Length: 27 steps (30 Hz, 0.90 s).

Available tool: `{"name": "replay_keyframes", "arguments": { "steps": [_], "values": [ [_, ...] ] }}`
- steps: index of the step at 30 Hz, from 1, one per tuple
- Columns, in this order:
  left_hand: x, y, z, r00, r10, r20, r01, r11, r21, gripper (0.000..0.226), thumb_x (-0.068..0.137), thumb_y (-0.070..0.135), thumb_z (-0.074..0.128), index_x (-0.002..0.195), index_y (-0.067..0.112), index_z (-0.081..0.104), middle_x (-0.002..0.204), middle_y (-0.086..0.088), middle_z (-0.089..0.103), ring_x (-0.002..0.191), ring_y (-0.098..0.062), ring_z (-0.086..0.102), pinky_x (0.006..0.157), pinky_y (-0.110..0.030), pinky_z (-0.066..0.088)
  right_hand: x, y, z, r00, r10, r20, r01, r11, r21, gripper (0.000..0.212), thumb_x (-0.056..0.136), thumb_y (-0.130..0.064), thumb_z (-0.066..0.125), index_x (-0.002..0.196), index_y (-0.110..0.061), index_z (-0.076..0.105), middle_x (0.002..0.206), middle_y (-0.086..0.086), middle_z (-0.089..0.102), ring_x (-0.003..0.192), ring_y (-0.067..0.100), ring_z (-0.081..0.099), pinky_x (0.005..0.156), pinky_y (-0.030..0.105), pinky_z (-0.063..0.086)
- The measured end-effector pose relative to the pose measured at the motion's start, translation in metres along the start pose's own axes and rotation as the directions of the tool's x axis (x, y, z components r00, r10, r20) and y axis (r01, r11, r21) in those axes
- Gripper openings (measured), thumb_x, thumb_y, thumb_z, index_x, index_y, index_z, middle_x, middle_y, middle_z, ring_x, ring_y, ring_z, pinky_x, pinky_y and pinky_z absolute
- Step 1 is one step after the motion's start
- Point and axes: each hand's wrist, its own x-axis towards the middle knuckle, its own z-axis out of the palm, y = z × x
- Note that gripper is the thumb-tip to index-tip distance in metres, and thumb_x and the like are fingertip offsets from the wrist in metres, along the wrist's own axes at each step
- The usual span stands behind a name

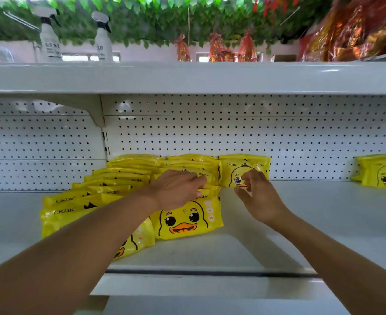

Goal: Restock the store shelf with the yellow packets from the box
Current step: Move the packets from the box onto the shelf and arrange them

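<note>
Left hand lies flat on the middle row of yellow packets on the shelf, right hand hovers loosely curled, holding nothing, before the upright rear packet — best to brace the row and square that one against the pegboard.

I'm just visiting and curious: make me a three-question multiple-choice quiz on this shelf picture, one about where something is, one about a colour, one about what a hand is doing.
1. Where do the spray bottles stand?
A. top shelf, left
B. beside the packets
C. on the floor

2. What colour is the duck's beak on the front packet?
A. blue
B. orange
C. green

3. What is the left hand doing?
A. hanging idle
B. holding a bottle
C. resting on the packet row

Answers: 1 A, they stand above the packets; 2 B, the beak is orange; 3 C, its fingers lie over the packet tops.
</note>
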Motion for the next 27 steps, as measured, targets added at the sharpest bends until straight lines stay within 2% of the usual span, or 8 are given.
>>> {"name": "replay_keyframes", "arguments": {
  "steps": [3,9,12,17,19,23,27],
  "values": [
    [-0.004,0.003,-0.008,0.999,-0.046,0.014,0.046,0.999,-0.016,0.034,0.098,0.037,0.039,0.129,0.021,0.039,0.119,0.001,0.052,0.113,-0.019,0.05,0.078,-0.033,0.042,-0.013,-0.007,-0.009,0.999,0.018,0.03,-0.017,0.998,-0.057,0.042,0.088,-0.026,0.06,0.125,-0.011,0.044,0.126,0.008,0.046,0.107,0.024,0.055,0.089,0.041,0.047],
    [-0.02,0.018,-0.032,0.991,-0.126,0.036,0.127,0.991,-0.042,0.038,0.097,0.034,0.044,0.132,0.021,0.036,0.126,-0.001,0.048,0.118,-0.021,0.046,0.091,-0.038,0.043,-0.058,-0.026,-0.036,0.999,0.037,0.038,-0.032,0.991,-0.129,0.05,0.085,-0.027,0.064,0.128,-0.011,0.043,0.127,0.01,0.044,0.111,0.026,0.053,0.092,0.04,0.046],
    [-0.035,0.033,-0.049,0.992,-0.129,-0.016,0.128,0.991,-0.045,0.039,0.095,0.033,0.048,0.13,0.019,0.038,0.125,-0.002,0.049,0.117,-0.022,0.048,0.087,-0.037,0.045,-0.088,-0.038,-0.055,0.999,0.028,0.03,-0.022,0.984,-0.177,0.051,0.085,-0.027,0.064,0.128,-0.01,0.042,0.126,0.011,0.045,0.113,0.026,0.05,0.095,0.039,0.045],
    [-0.062,0.082,-0.076,0.991,-0.129,-0.048,0.121,0.984,-0.132,0.037,0.093,0.027,0.05,0.128,0.018,0.04,0.124,-0.003,0.05,0.116,-0.024,0.05,0.072,-0.034,0.04,-0.155,-0.054,-0.085,0.998,0.063,0.024,-0.056,0.972,-0.23,0.051,0.086,-0.027,0.063,0.129,-0.01,0.041,0.127,0.01,0.043,0.117,0.024,0.047,0.098,0.036,0.042],
    [-0.073,0.109,-0.082,0.992,-0.114,-0.056,0.1,0.974,-0.203,0.039,0.092,0.025,0.051,0.128,0.018,0.04,0.125,-0.003,0.05,0.114,-0.025,0.051,0.07,-0.032,0.038,-0.188,-0.055,-0.093,0.997,0.081,0.013,-0.076,0.967,-0.242,0.05,0.086,-0.027,0.063,0.128,-0.01,0.042,0.126,0.01,0.043,0.116,0.025,0.047,0.096,0.036,0.043],
    [-0.095,0.175,-0.077,0.998,-0.034,-0.05,0.014,0.939,-0.344,0.038,0.093,0.028,0.05,0.128,0.02,0.039,0.127,-0.002,0.048,0.114,-0.024,0.05,0.076,-0.033,0.039,-0.257,-0.043,-0.1,0.987,0.162,0.017,-0.149,0.94,-0.307,0.05,0.085,-0.026,0.064,0.128,-0.011,0.042,0.127,0.009,0.043,0.116,0.025,0.047,0.092,0.033,0.042],
    [-0.112,0.244,-0.049,0.995,0.092,0.036,-0.069,0.906,-0.417,0.041,0.092,0.031,0.05,0.13,0.022,0.037,0.129,-0.001,0.046,0.116,-0.023,0.049,0.083,-0.033,0.041,-0.325,-0.015,-0.102,0.955,0.286,0.076,-0.238,0.896,-0.375,0.053,0.086,-0.028,0.063,0.13,-0.013,0.039,0.131,0.009,0.04,0.116,0.026,0.047,0.093,0.033,0.042]
  ]
}}
